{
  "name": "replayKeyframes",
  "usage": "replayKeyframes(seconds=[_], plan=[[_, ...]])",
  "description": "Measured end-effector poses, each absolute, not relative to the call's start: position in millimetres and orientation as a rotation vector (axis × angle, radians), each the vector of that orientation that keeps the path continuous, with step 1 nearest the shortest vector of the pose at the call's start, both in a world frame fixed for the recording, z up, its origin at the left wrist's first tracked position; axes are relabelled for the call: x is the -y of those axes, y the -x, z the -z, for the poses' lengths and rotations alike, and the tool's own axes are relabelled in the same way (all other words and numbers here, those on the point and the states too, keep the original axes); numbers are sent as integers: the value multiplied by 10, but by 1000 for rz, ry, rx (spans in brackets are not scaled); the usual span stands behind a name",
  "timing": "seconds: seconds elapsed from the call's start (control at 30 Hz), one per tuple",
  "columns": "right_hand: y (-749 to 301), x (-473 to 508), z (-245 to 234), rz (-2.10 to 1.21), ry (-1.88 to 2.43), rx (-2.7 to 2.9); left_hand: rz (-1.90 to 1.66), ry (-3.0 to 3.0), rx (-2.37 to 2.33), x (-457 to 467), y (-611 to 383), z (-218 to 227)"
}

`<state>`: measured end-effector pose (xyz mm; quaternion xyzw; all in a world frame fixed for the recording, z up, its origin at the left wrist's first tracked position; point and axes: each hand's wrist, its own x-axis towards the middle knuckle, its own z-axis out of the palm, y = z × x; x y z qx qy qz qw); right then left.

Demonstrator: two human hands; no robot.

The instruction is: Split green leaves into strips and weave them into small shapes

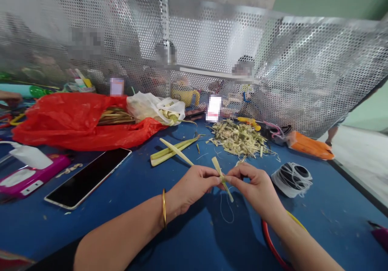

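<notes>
My left hand (194,186), with a gold bangle at the wrist, pinches a small pale green leaf strip (216,165) between thumb and finger. My right hand (256,186) pinches the same strip from the other side, so the fingertips of both hands nearly meet. The strip's upper end points away from me and its lower end slants down toward the table. A thin thread (226,221) hangs in a loop below the fingers. Just beyond my left hand lie thicker stalk pieces (174,152). A spool of white thread (292,180) stands right of my right hand.
Leaf scraps (239,137) are heaped on the blue table (188,238). Leftward are a dark phone (91,178), a magenta power strip (33,178) and a red plastic bag (72,117). An orange packet (311,145) lies right, before a perforated metal screen (209,40). Another person's hand (10,97) shows far left.
</notes>
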<state>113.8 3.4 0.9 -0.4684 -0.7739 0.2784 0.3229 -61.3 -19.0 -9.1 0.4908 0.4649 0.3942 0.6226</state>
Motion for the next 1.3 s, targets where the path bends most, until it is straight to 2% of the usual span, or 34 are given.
replayKeyframes(seconds=[0.27,0.5,0.63,0.77,0.9,1.3], plan=[[-1226,-57,-143,40,833,2493,-902,-970,-1024,140,693,62],[-1179,-39,-80,239,528,2586,-924,-960,-1035,146,674,73],[-1149,-2,-30,-12,704,2439,-941,-1129,-1060,183,655,82],[-1113,7,-14,-573,991,2196,-859,-1329,-1097,204,703,46],[-1106,-14,-19,-1012,952,2100,-747,-1443,-1031,206,754,25],[-1071,12,-33,-1221,1047,1734,-774,-1183,-1065,187,713,23]])
